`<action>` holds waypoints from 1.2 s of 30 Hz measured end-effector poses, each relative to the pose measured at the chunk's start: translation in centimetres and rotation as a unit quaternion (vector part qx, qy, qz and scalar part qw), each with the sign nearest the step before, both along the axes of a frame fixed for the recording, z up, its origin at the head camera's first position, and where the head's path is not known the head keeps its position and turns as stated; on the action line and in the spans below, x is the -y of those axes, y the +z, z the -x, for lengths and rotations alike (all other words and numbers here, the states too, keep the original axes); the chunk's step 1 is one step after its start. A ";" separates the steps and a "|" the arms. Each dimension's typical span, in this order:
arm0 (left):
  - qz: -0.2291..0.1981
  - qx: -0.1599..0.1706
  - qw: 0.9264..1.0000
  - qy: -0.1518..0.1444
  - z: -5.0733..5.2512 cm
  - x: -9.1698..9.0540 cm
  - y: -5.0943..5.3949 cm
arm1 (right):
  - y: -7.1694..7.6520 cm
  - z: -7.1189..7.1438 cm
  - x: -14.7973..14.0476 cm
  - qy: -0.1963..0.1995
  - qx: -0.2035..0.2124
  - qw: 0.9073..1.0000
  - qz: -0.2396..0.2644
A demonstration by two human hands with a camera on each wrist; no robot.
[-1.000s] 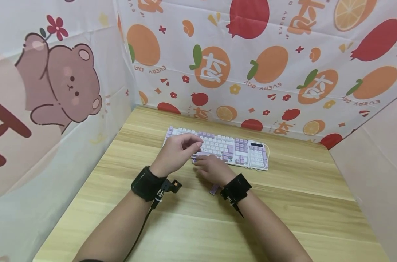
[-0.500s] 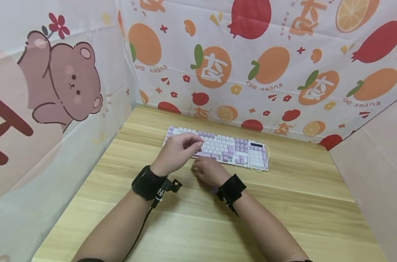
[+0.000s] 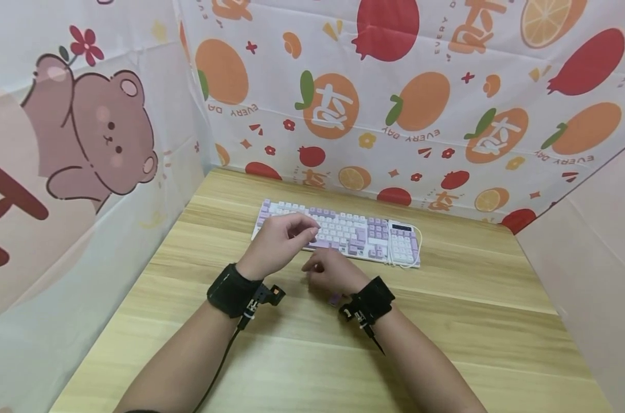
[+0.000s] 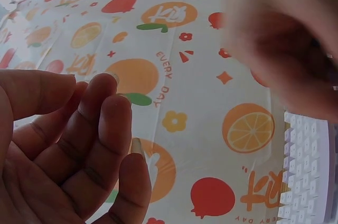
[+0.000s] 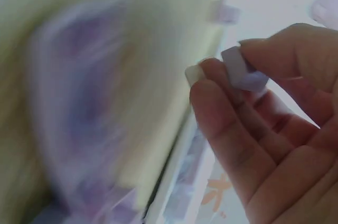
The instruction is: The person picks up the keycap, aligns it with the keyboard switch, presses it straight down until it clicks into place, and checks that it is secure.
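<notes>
A white-and-purple keyboard (image 3: 338,229) lies across the desk. My left hand (image 3: 276,244) hovers over its front left part, fingers loosely bent; the left wrist view shows nothing between thumb and fingers (image 4: 113,123). Just in front of the keyboard, my right hand (image 3: 338,272) pinches a small purple keycap (image 5: 237,68) between thumb and fingers. Along the keyboard's front row, some spots look bare of caps. A small purple piece (image 3: 335,299) lies beside my right wrist, partly covered; in the right wrist view it is blurred.
A white cable (image 3: 420,246) is looped over the keyboard's right end. The wooden desk (image 3: 472,310) meets a fruit-print cloth (image 3: 421,166) at the back and a bear-print cloth (image 3: 106,132) on the left. Both wrists wear black straps (image 3: 235,290).
My right hand has drawn back from the keyboard's front edge toward me and then shifted slightly right. The left hand stays almost still.
</notes>
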State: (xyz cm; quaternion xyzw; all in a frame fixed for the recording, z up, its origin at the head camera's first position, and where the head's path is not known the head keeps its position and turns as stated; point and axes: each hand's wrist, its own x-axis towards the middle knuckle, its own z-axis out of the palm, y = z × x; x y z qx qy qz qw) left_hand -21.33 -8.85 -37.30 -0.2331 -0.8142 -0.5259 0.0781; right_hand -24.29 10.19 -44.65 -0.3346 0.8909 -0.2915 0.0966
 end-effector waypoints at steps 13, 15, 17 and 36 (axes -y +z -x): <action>-0.007 -0.007 1.000 -0.014 -0.4 -0.3 0.4 | 6.1 -3.1 -2.9 -0.078 0.066 0.928 0.358; -0.015 0.005 0.999 -0.033 -0.5 -0.5 0.5 | 6.6 -3.5 -3.1 -0.079 0.063 0.924 0.369; -0.022 0.015 0.998 -0.056 -0.7 -0.6 0.5 | 6.9 -3.8 -3.1 -0.078 0.050 0.923 0.375; -0.049 0.048 0.991 -0.114 -1.4 -1.8 0.1 | 6.4 -5.0 -2.2 -0.069 -0.057 0.931 0.355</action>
